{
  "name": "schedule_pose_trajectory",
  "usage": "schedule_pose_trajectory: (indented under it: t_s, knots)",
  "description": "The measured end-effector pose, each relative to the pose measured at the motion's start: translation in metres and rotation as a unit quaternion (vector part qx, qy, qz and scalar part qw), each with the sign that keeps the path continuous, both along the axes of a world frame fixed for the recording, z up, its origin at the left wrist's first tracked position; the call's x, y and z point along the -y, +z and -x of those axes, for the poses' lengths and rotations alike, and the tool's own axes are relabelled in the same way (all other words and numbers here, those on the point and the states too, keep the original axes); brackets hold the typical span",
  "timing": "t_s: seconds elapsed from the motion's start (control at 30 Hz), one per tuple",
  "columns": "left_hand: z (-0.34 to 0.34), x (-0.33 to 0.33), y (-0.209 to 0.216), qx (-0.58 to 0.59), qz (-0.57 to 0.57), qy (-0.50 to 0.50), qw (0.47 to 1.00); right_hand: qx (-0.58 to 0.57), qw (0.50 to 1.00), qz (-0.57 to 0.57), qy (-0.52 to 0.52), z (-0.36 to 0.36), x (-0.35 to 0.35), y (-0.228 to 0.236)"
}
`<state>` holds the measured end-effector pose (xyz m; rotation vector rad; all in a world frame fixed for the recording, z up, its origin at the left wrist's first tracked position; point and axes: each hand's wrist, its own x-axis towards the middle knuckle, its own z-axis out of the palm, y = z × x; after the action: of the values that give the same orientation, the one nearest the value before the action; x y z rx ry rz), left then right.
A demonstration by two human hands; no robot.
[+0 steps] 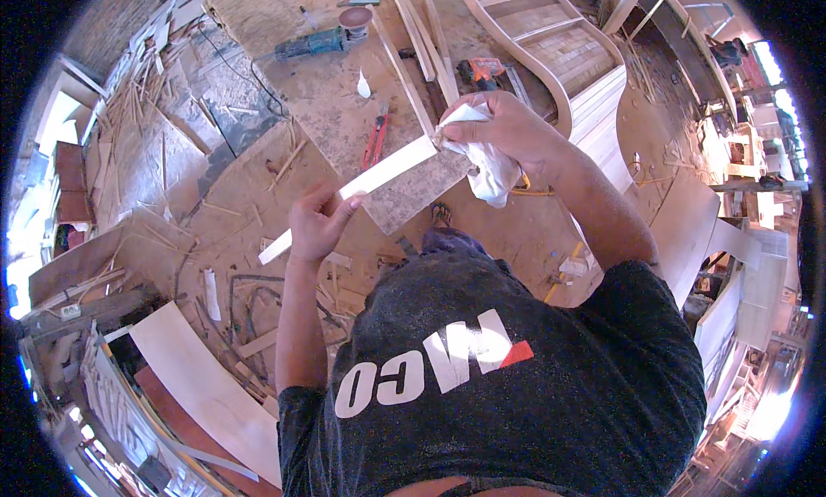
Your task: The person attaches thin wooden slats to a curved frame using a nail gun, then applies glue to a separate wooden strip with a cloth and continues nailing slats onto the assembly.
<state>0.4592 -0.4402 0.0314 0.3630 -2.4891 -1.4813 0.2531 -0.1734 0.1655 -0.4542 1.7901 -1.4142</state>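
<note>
Cream-coloured wooden strip (393, 167) slants from near left to far right, its nearer half pinched in a worker's left hand (320, 224), its far tip just beside the right hand (508, 129), which clutches a crumpled white bundle (494, 180).

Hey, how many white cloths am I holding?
1: the white cloth bunched in your right hand, by the upper end of the pale wooden strip your left hand holds. A second could be hidden in its folds.

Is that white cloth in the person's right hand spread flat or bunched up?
Bunched up: the white cloth is crumpled in the right hand, its loose part hanging below in uneven creases.
</note>
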Motion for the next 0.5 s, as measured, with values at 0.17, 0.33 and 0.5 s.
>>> schedule_pose_trajectory:
  t_s: [0.17,0.33,0.5]
  knots:
    - [0.001,-0.001,-0.005,-0.036,-0.002,-0.006,0.999,-0.026,0.996,-0.076,0.047,-0.002,-0.009,0.007]
    - [0.001,-0.004,-0.003,-0.035,0.002,-0.017,0.999,-0.027,0.999,-0.026,-0.014,-0.003,-0.010,0.010]
    - [0.001,-0.007,-0.008,-0.014,-0.022,-0.018,0.999,-0.030,1.000,0.000,-0.005,0.002,-0.004,0.002]
